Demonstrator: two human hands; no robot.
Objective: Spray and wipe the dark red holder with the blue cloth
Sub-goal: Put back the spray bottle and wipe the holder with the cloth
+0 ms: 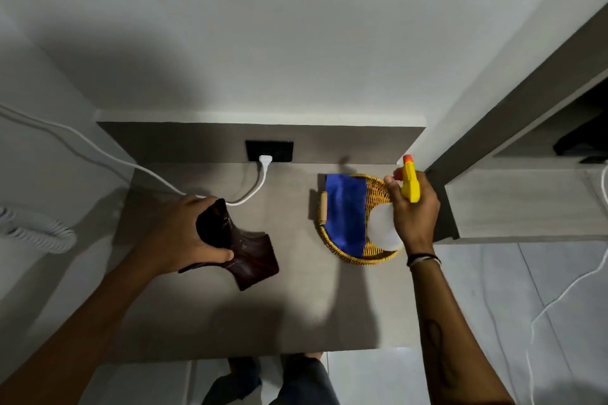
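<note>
The dark red holder [253,260] lies tilted on the grey tabletop [250,322] at the left. My left hand [184,237] grips its upper end. The blue cloth [345,214] lies folded across a round wicker tray [375,187] at the right. My right hand [414,214] holds a spray bottle above the tray's right side. The bottle has a yellow trigger head [410,184] with an orange nozzle and a white body [381,223]. Its nozzle points up and away from the holder.
A white cable [260,181] runs from a black wall socket [269,150] across the table's back left, behind my left hand. A coiled white cord [33,230] hangs at the far left. A grey cabinet [526,204] stands right of the tray. My legs show below the table's front edge.
</note>
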